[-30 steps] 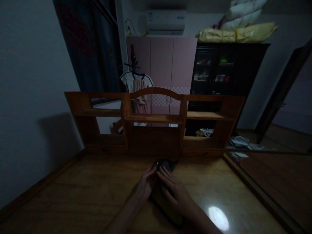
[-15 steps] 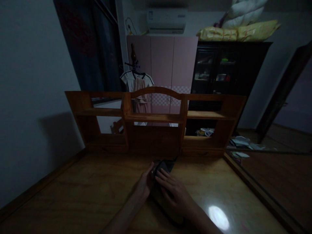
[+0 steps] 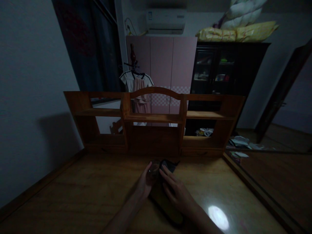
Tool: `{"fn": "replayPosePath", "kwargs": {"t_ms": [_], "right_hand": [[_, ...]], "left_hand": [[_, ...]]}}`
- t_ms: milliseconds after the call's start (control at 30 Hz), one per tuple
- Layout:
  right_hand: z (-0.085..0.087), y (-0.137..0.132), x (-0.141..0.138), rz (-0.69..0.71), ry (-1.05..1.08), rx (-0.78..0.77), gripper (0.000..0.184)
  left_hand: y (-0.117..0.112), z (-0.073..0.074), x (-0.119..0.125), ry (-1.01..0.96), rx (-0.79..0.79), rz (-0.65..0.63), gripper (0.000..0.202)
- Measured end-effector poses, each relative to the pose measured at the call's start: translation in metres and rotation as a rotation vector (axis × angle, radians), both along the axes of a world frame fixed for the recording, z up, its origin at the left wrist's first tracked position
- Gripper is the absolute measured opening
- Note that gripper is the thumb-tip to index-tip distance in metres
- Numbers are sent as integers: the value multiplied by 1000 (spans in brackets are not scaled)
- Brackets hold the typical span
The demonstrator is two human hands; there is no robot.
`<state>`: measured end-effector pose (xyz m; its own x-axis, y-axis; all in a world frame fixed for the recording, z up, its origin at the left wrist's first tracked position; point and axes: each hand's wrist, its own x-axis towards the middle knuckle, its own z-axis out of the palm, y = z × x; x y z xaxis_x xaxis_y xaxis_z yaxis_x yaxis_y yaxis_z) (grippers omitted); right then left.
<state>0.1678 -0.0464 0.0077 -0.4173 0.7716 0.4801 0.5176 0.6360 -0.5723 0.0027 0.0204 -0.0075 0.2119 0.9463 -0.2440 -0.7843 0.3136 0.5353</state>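
One object (image 3: 168, 165) between left hand (image 3: 145, 186), right hand (image 3: 179, 195)

- On my feed, a wooden shelf unit (image 3: 154, 122), dimly lit.
- Behind the shelf unit I see a pink wardrobe (image 3: 170, 65), hanging clothes (image 3: 136, 87) and a dark cabinet (image 3: 226, 70).

Very dim and grainy. 1 bright glare spot (image 3: 218, 217) sits on the desk (image 3: 85, 191) just right of the right hand (image 3: 179, 195); a dark shadow lies under that hand. Walls bow at the edges.
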Motion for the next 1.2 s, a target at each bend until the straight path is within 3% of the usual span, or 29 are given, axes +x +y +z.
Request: {"fn": "replayPosePath", "kwargs": {"t_ms": [600,1000,1100,1200], "right_hand": [[-1,2,1,-52,-20,38,57],[9,-6,-4,-22,12,8,64],[9,-6,-5,-19,8,-12,66],[9,-5,-5,-17,-1,-26,67]], "left_hand": [[-6,-8,4,79,150,-49,27],[-19,7,5,236,321,-6,41],[-17,1,5,219,325,-24,42],[-9,-13,4,142,234,-20,41]]}}
